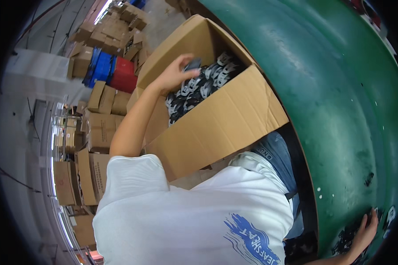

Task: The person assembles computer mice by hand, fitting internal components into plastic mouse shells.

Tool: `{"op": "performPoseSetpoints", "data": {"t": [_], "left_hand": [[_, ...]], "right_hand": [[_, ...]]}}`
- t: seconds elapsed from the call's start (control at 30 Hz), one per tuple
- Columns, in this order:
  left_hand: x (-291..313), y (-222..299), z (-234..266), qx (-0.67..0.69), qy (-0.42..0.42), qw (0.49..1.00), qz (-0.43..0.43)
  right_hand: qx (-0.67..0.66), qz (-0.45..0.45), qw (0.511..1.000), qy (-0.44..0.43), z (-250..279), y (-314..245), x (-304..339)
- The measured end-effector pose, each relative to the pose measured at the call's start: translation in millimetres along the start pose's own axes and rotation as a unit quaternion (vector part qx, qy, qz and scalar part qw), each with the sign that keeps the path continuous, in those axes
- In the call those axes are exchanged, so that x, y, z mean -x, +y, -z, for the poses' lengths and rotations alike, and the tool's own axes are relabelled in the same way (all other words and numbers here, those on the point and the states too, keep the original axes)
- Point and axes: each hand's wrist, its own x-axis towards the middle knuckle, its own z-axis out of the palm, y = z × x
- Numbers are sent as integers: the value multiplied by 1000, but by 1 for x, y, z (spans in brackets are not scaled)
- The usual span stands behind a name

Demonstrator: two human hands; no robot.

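Note:
My left hand [174,75] is inside an open cardboard box [216,121], its thumb and fingers closed around a dark grey plastic part [193,64]. Below it, many black and silver-grey plastic parts [203,86] lie piled in the box; their exact kind is unclear. At the lower right, my right hand [365,234] rests over the green table, fingers apart. Beside and partly under it is a cluster of small black parts [347,238]. A black-and-white part [390,216] lies just past its fingertips.
The green table [296,57] runs along the right, its edge against the box. Stacked cardboard boxes [104,132] line the left side. A red bin [123,74] and a blue bin [102,66] stand farther back among more cartons [115,31].

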Motion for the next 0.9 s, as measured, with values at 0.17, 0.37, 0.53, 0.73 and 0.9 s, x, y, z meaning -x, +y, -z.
{"op": "performPoseSetpoints", "data": {"t": [0.17,0.37,0.53,0.73,0.9], "left_hand": [[85,-147,39,-121,-13,967,225],[118,-192,-16,-185,-76,940,276],[119,-205,-9,-148,-81,974,152],[-8,-100,7,-101,187,977,25],[-86,191,-140,175,123,951,-222]], "right_hand": [[-157,-55,986,-26,-26,1,-20],[-167,-3,985,-52,20,-69,-33],[-248,-36,968,26,9,-115,-28],[-318,24,947,43,19,-121,-35],[-330,34,943,39,19,-103,-18]]}}
